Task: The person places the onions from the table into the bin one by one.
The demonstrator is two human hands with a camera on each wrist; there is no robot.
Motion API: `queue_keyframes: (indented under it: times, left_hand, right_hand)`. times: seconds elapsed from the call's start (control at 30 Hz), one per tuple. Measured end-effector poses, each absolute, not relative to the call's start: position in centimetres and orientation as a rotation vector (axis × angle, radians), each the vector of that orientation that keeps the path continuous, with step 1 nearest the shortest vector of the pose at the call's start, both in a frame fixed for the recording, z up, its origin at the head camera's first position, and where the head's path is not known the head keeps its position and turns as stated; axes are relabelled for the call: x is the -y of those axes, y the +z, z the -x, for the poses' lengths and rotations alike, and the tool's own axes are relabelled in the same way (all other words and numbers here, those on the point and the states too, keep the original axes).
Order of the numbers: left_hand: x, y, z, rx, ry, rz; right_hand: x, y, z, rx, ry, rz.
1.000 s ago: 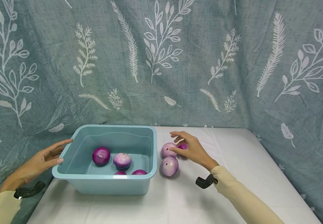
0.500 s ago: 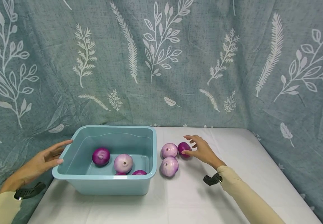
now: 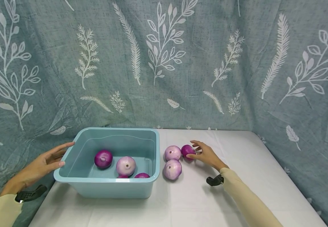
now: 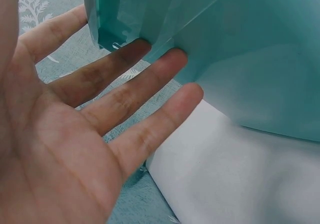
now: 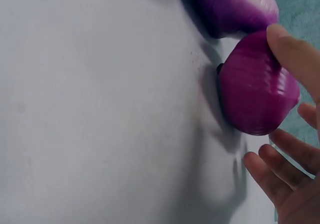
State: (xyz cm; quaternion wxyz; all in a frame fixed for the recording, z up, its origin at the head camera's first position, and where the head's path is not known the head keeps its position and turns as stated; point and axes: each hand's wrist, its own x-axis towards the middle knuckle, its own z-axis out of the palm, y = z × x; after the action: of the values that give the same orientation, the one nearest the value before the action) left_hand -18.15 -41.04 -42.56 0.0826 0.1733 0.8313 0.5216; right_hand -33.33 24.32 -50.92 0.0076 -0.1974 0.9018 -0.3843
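My right hand [image 3: 206, 154] is at a dark purple onion [image 3: 187, 152] on the white cloth. In the right wrist view, the thumb [image 5: 287, 48] touches that onion's side, while the other fingers [image 5: 295, 154] are spread loosely close to it. Two paler onions, one farther back [image 3: 172, 153] and one nearer [image 3: 172, 170], lie just left of it. At the left end of a light blue plastic bin [image 3: 107, 189], my left hand [image 3: 43, 164] rests with straightened fingers along the outer wall. Inside the bin are a dark onion [image 3: 103, 159], a pale onion [image 3: 125, 166] and others partly hidden by the front wall.
A white cloth [image 3: 237, 176] covers the table. Behind and on both sides hangs a grey-green curtain [image 3: 181, 72] with a white leaf print. The bin's right rim [image 3: 157, 154] stands close to the pale onions.
My right hand has shifted right, from over the pale onions to the dark one, now uncovered. The pale onion in the bin has rolled, turning its root end up. My left hand has stayed put.
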Motion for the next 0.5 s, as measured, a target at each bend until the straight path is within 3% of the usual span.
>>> queue_keyframes:
  times: [0.5]
  left_hand:
    - [40.9,-42.6,17.9,-2.462,1.571,-0.557]
  right_hand:
    - [-24.5,-52.1,33.0,-2.741,-1.273,0.572]
